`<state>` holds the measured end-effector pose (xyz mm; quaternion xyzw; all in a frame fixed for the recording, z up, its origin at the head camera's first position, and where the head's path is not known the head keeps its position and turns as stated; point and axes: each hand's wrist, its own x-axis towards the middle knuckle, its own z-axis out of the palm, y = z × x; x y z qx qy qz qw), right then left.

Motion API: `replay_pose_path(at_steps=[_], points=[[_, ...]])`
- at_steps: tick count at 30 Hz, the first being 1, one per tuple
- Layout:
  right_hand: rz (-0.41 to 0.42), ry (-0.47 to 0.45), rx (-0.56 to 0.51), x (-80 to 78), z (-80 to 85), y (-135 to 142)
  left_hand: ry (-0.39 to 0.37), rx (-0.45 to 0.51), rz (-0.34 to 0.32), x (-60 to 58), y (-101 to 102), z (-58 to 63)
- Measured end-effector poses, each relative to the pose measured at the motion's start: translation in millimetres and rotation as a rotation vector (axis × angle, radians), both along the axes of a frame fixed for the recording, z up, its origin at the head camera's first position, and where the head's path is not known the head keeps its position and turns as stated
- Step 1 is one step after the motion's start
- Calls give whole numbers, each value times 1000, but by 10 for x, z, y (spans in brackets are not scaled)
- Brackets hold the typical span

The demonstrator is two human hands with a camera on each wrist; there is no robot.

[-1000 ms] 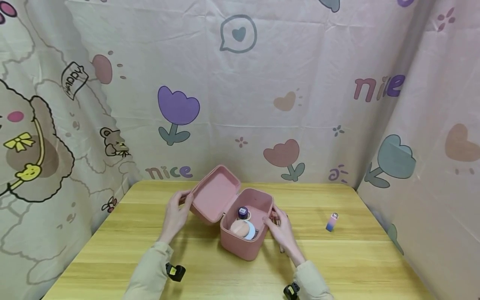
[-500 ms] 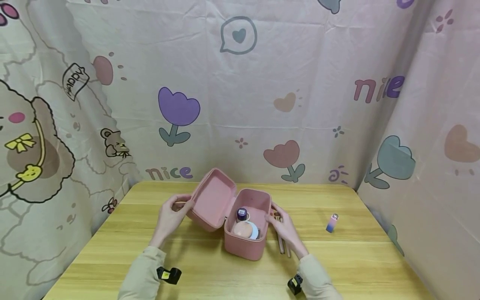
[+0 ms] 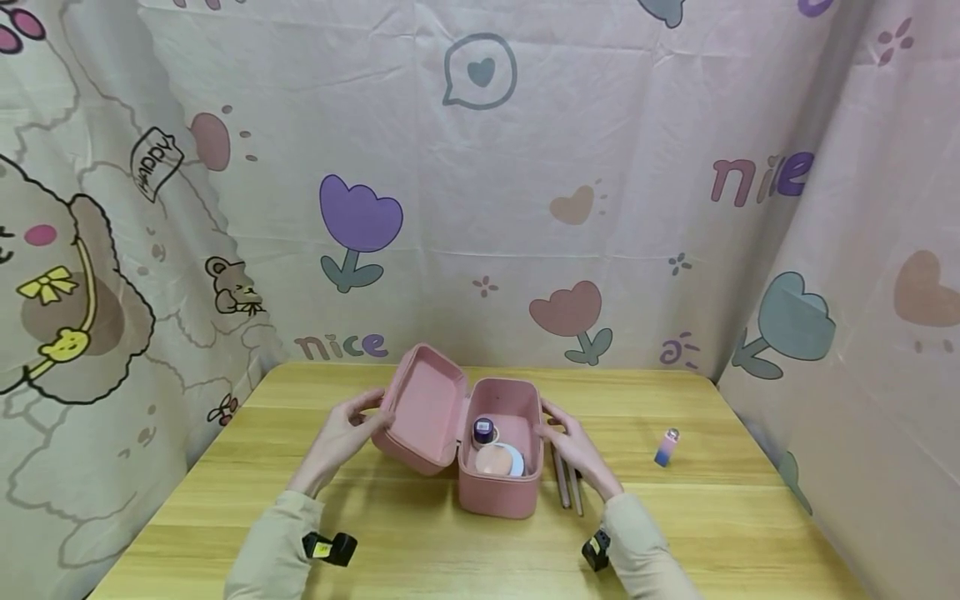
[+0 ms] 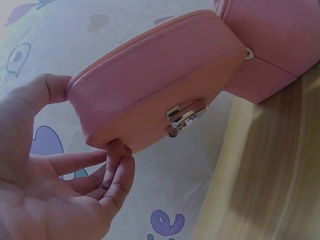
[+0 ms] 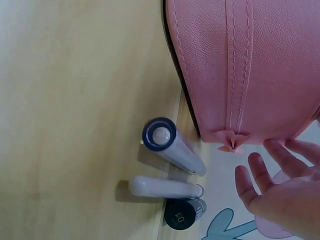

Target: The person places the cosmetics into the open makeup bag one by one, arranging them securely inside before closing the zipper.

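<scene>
A pink zip-up cosmetic case (image 3: 498, 496) stands on the table, its lid (image 3: 426, 404) swung out to the left. Inside lie a small dark-capped jar (image 3: 483, 430) and a round peach-and-white powder puff or compact (image 3: 495, 460). My left hand (image 3: 339, 433) holds the lid's outer left end, thumb at the zipped rim and fingers underneath; a metal clasp (image 4: 185, 116) shows on the lid in the left wrist view. At the case's right wall, my right hand (image 3: 573, 446) has its thumb at the rim and its fingers (image 5: 282, 157) along the outside.
Several slim cosmetic tubes (image 3: 562, 479) lie just right of the case, beside my right hand. Farther right is a small pink-and-blue tube (image 3: 666, 447). A printed curtain (image 3: 480, 208) hangs behind and along both sides of the wooden table (image 3: 420, 550).
The case has turned to face me more squarely and shifted slightly right. Its lid has moved left with my left hand, and the slim tubes beside it show more.
</scene>
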<state>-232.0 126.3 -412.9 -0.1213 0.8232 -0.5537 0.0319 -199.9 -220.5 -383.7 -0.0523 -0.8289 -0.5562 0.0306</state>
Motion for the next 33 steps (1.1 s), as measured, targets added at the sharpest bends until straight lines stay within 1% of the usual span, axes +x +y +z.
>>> replay_pose_path(at_steps=[3,7,13,18,20,23,28,30,33], points=[[18,-13,13,6,38,4,5,8,-31,32,10,18],[36,-31,18,-18,36,22,0,22,-60,82,26,32],[60,-22,14,-53,-1,40,-14,48,-69,134,47,36],[51,-7,11,-213,-216,83,-13,64,-65,142,33,20],[28,1,2,-267,-304,113,-13,77,-65,144,26,6],[-23,10,-11,-252,-310,163,-10,97,-70,154,23,-3],[-163,12,-37,-263,-313,313,-12,120,-70,173,28,-8],[-212,2,-16,-263,-314,386,-12,123,-67,176,29,-13],[-257,-15,64,-250,-322,491,-9,125,-67,177,27,-20]])
